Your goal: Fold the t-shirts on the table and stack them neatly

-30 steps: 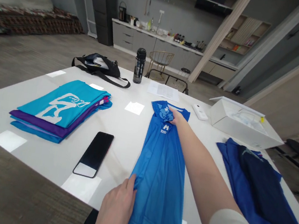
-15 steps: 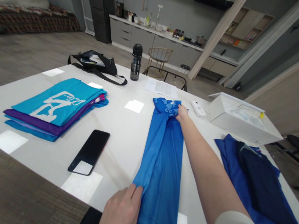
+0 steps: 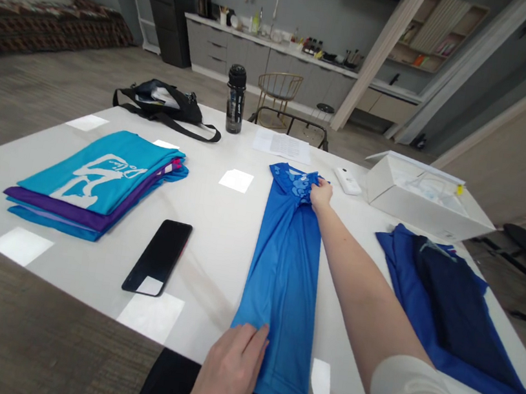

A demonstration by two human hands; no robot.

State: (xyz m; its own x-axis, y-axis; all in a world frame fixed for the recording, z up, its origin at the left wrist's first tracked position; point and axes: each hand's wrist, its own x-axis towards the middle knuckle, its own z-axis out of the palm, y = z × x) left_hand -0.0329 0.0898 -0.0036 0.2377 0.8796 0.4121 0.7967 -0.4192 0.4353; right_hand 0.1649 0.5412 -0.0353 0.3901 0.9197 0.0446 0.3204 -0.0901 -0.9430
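Observation:
A blue T-shirt lies in a long narrow fold on the white table, its patterned collar end away from me and its hem at the near edge. My right hand reaches forward and pinches the shirt's right side close to the collar. At the lower left part of the shirt, my left hand is closed with its fingers pressed together on the cloth; the fingertips are partly hidden. Soft lengthwise creases run down the fabric between both hands.
Left of the shirt are a black phone and a stack of folded shirts. Farther back stand a black bag, a bottle and papers. To the right are a white device, a white box and dark blue clothes.
My left hand has shifted right, from the shirt's left edge onto its cloth. The right hand stays at the collar end. The camera view has shifted slightly.

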